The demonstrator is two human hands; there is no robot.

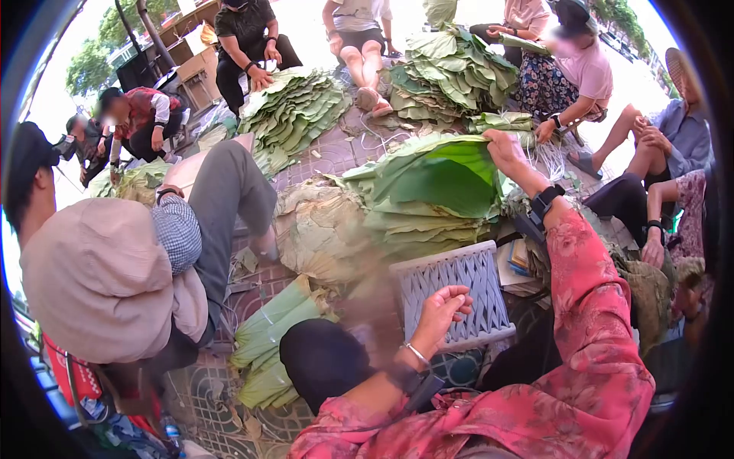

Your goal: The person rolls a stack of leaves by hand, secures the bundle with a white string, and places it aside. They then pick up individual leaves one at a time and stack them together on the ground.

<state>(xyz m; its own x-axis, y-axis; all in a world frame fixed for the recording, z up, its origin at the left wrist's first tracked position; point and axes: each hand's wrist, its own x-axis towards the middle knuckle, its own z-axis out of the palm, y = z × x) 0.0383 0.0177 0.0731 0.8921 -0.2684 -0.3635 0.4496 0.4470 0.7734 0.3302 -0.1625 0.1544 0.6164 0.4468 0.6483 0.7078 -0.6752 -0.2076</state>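
Note:
My right hand point(506, 151), with a dark band on its wrist, is closed on the edge of a large green lotus leaf point(443, 182). The leaf is lifted at that side and curves over a stack of lotus leaves point(428, 226). My left hand point(442, 315) hangs above a small stool with a woven grey top point(451, 294). Its fingers are loosely curled and apart, with nothing seen between them. Brownish dried leaves point(317, 229) lie left of the green stack. Nearer to me, on the paving, is a tied bundle of folded leaves point(271, 336).
A person in a beige cap point(99, 279) sits close on my left. Other people sit around the leaves. Farther off stand a leaf pile point(294, 111) and a taller one point(455, 73). White strings point(547, 157) lie at the right.

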